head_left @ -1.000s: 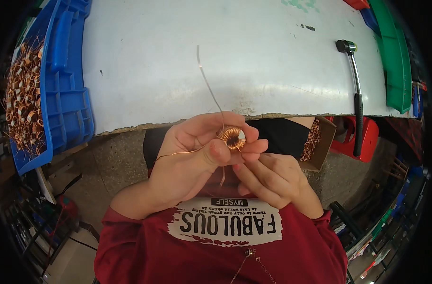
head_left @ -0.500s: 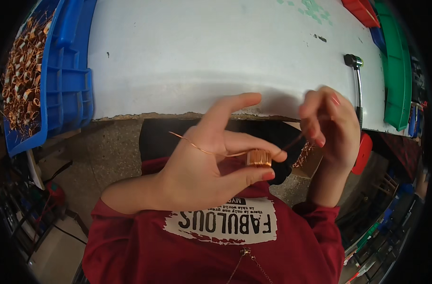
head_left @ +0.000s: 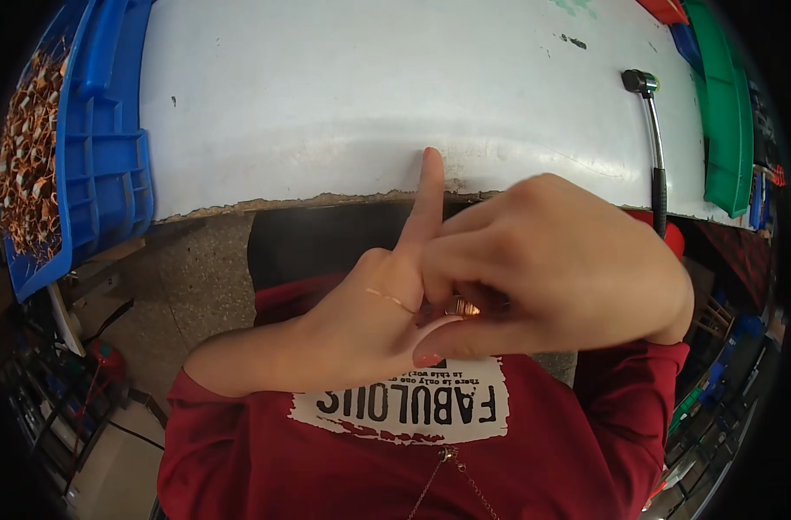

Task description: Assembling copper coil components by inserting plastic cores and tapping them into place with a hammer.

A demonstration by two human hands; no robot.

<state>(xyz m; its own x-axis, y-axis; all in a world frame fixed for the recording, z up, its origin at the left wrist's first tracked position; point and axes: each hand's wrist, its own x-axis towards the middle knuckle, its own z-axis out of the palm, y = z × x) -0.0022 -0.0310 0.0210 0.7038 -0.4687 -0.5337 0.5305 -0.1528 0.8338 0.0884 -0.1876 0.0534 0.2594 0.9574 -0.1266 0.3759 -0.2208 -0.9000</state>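
Observation:
In front of my shirt, my left hand (head_left: 361,321) is closed on a small copper-wire coil (head_left: 463,307), its index finger stretched toward the table. Only a glinting bit of the windings shows. A loose copper wire end (head_left: 390,299) lies across the base of that hand's fingers. My right hand (head_left: 543,269) reaches over from the right, fingers bent and thumb pressed in around the coil. It covers most of the coil and my left fingertips; what its own fingertips pinch is hidden.
A white table (head_left: 326,104) with a chipped front edge lies ahead. At the left stands a blue bin (head_left: 105,165) full of copper-wire coils (head_left: 32,156). A black-handled hammer (head_left: 655,143) lies at the right, beside a green bin (head_left: 729,121). A red container (head_left: 664,10) sits at the far right.
My right hand has come left, from beside the coil to over it, and now hides most of it. My left index finger has swung to point more straight ahead.

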